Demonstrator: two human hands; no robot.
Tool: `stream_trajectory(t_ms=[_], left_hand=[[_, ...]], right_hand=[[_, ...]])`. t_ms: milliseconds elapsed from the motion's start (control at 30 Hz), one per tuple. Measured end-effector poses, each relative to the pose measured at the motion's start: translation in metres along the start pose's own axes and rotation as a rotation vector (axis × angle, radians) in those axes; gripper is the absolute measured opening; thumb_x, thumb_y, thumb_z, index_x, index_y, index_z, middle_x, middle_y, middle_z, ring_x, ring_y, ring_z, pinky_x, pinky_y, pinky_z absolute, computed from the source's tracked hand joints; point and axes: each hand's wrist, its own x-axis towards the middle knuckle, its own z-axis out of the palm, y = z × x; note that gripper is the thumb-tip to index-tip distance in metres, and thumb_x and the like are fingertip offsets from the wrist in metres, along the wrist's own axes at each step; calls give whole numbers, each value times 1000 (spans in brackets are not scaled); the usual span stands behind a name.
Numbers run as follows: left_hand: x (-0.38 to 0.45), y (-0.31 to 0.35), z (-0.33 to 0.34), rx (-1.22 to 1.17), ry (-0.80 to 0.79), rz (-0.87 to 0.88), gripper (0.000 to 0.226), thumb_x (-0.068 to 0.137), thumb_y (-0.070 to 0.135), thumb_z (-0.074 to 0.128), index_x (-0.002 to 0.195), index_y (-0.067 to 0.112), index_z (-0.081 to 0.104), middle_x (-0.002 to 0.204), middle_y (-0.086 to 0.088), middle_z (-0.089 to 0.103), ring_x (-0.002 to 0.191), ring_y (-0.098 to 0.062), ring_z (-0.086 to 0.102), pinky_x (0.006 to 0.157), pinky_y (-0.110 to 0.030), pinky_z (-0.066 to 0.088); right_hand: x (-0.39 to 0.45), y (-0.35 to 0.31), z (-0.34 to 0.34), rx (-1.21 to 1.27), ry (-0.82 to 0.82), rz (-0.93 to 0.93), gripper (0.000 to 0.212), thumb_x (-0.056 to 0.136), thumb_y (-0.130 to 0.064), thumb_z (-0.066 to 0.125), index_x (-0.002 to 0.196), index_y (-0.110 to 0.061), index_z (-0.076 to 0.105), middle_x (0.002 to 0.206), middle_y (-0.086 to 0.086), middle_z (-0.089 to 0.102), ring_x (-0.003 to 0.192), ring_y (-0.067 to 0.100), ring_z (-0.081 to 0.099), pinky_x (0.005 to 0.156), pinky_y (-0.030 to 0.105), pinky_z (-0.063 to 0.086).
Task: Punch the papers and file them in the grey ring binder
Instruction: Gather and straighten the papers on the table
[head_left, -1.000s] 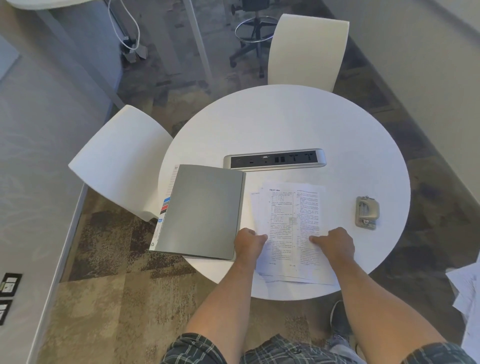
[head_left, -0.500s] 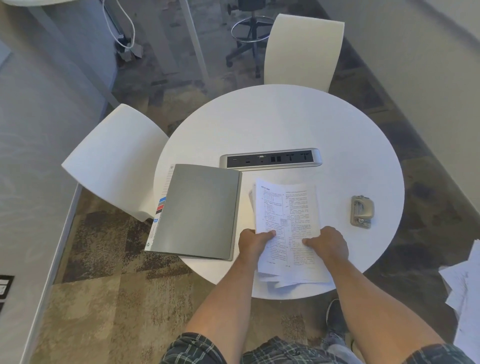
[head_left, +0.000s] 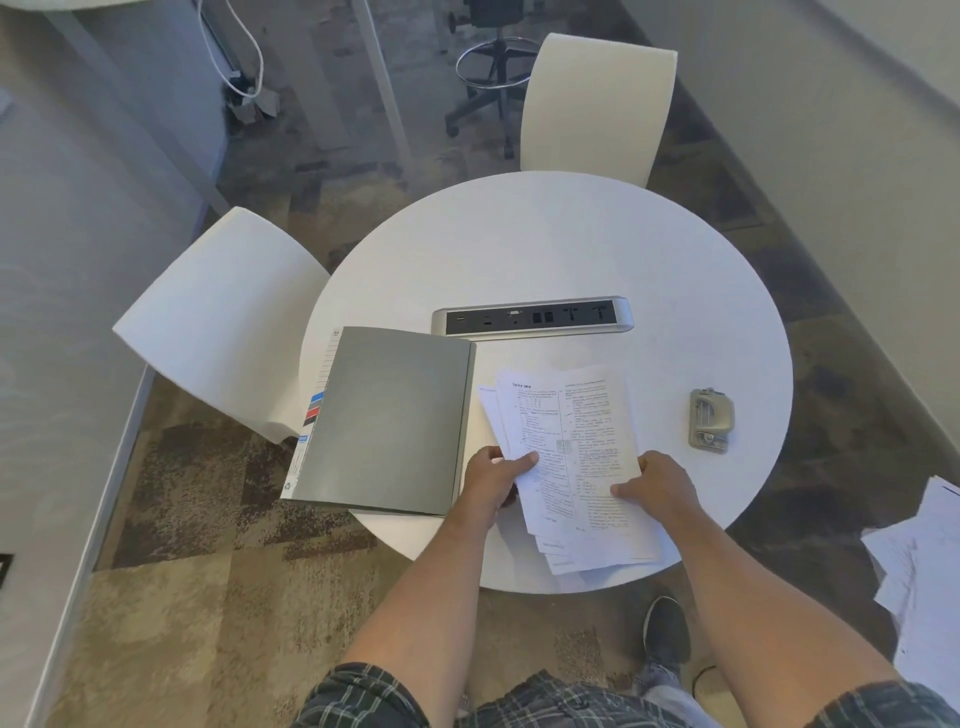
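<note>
Two bare hands are gripping one fanned sheaf of printed papers (head_left: 566, 441): the left hand (head_left: 493, 480) is pinching its left edge, thumb on top; the right hand (head_left: 657, 483) is clasping its right edge. The exact sheet count cannot be told. The thin white sheets are overhanging the near rim of one round, smooth white table (head_left: 545, 249). Just left of the papers, one flat grey ring binder (head_left: 389, 421) is lying closed. To the right, well apart, one metal hole punch (head_left: 710, 420) is sitting. One oblong silver socket panel (head_left: 532, 318) is lying beyond. Two curved white chairs (head_left: 228, 322) are flanking the table.
</note>
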Motion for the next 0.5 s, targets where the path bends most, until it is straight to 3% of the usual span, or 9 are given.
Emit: stream_trajectory(t_ms=[100, 233, 300, 400, 500], left_hand=[[-1, 4, 5, 46, -52, 42, 35, 86, 14, 80, 119, 13, 67, 120, -7, 75, 105, -30, 72, 87, -48, 57], [-5, 15, 4, 26, -89, 107, 42, 90, -2, 70, 130, 10, 64, 123, -5, 70, 109, -28, 68, 94, -40, 56], [-7, 20, -1, -13, -147, 121, 48, 84, 1, 74, 131, 6, 64, 128, -10, 71, 113, -32, 69, 98, -44, 55], [-13, 32, -11, -77, -199, 122, 51, 76, 0, 75, 126, 4, 67, 122, -14, 74, 112, -34, 70, 93, -41, 58], [-15, 43, -19, -80, -236, 132, 56, 68, 2, 74, 123, -3, 69, 119, -20, 74, 108, -36, 71, 84, -34, 60]], right_hand=[[-2, 1, 1, 55, -27, -43, 35, 81, -25, 83, 103, -13, 59, 101, 2, 66, 87, 21, 65, 65, 28, 48], [-5, 0, 1, 180, -64, -59, 34, 87, -40, 77, 93, -17, 53, 88, -1, 60, 76, 14, 60, 61, 22, 40], [-3, 0, 1, 318, -43, -49, 38, 90, -48, 71, 94, -14, 55, 95, 9, 66, 83, 21, 65, 68, 29, 45], [-1, -9, -6, 587, -35, -24, 47, 94, -51, 66, 115, -9, 61, 113, 7, 69, 101, 26, 67, 90, 44, 55], [-8, -24, -17, 841, -98, -81, 45, 91, -52, 69, 121, -18, 66, 111, 4, 76, 101, 26, 72, 90, 46, 58]])
